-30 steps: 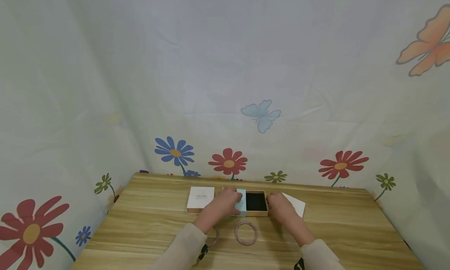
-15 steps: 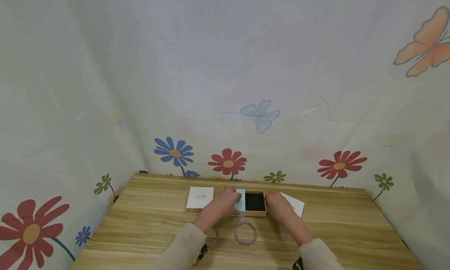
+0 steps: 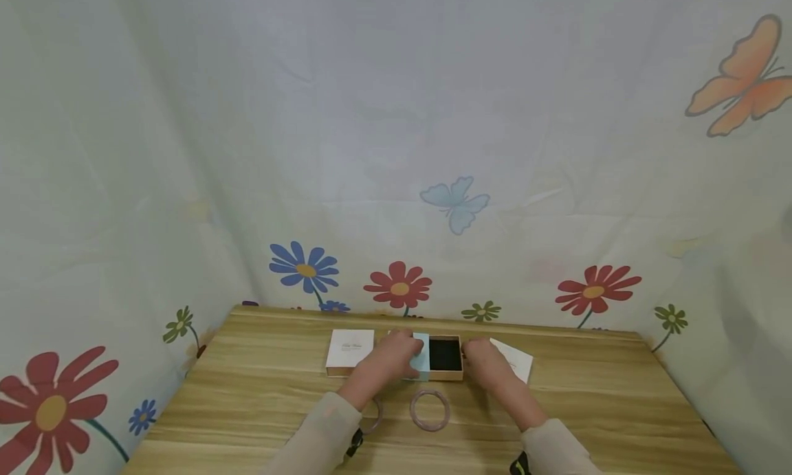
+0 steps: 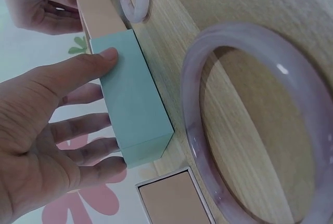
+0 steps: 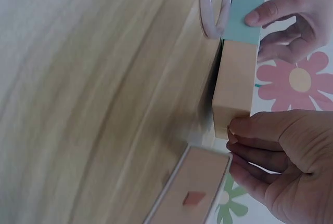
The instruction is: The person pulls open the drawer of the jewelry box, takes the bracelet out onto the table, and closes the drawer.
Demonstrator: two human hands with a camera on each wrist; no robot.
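Note:
A drawer-style gift box lies partly pulled apart at the table's back. My left hand (image 3: 392,357) grips its light blue sleeve (image 4: 130,89), thumb on the near side and fingers behind. From the sleeve's right end juts the tan drawer (image 5: 237,73), whose black lining (image 3: 445,355) shows from above. At the drawer's outer end my right hand (image 3: 491,366) pinches a small pull tab (image 5: 231,136) between thumb and finger. Two pale purple bangles lie in front: one bangle (image 3: 430,430) just before the box, the other bangle (image 4: 191,89) partly under my left forearm in the head view.
To the left stands a white box (image 3: 350,348) with small print on top. Another white box (image 3: 518,359) lies at an angle behind my right hand. The wooden table (image 3: 260,385) meets a flower-printed curtain (image 3: 334,152) at its back edge.
My right hand and the drawer have shifted slightly left, so a little less of the black lining shows. My left hand keeps its grip on the sleeve.

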